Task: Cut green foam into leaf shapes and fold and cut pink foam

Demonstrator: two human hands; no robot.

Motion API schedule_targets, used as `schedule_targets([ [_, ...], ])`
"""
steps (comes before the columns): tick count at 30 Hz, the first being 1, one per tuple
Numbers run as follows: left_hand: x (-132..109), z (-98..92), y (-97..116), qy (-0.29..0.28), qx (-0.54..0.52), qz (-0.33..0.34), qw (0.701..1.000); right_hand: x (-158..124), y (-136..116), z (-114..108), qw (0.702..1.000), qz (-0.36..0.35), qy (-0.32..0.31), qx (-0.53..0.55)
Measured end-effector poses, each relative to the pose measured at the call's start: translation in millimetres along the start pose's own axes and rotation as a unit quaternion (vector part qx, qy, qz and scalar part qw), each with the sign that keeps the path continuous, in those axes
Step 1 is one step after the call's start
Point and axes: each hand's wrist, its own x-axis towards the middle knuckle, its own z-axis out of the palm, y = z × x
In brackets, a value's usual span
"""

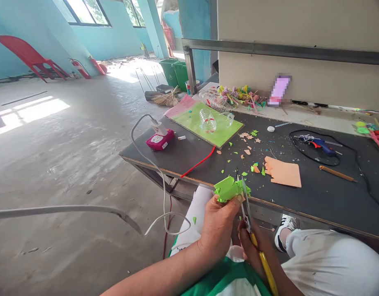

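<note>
the folded green paper (226,189) looks light, creasable and easily torn (probably best pinched low, clear of the blades). it sits by the counter's (322,199) near edge, pinched in the forward-reaching left hand (218,216); the right hand (252,243), lower, grips the scissors (246,209), tips up.

On my feed I see a dark table (323,203) bearing a pink power block (160,142), a green sheet (222,139), small scraps (247,152), a peach sheet (286,173), a blue glue gun (326,149) and a brown stick (337,174)
</note>
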Motion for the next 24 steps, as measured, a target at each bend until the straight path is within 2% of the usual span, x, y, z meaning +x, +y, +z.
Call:
schedule_targets([
  [6, 1.1, -0.8, -1.7, -0.009, -0.009, 0.005, 1.0, -0.9, -1.4, -4.2, 1.0, 0.0, -0.011, -0.014],
  [10, 2.2, -1.7, -1.9, -0.02, 0.0, 0.005, 1.0, -1.8, -4.3, -4.2, 0.999, -0.023, 0.012, -0.038],
  [15, 5.4, -1.4, -1.5, -0.022, 0.015, 0.011, 1.0, -0.9, -5.0, -3.8, 1.0, -0.014, 0.018, -0.017],
  [19, 8.0, -3.1, -2.9, -0.027, 0.025, 0.005, 0.999, 0.5, -4.9, -8.1, 0.998, -0.046, 0.015, -0.044],
  [24, 16.7, -11.6, -2.0, -0.065, 0.018, -0.009, 0.998, 6.3, -4.3, -12.5, 0.998, -0.039, 0.009, -0.047],
])
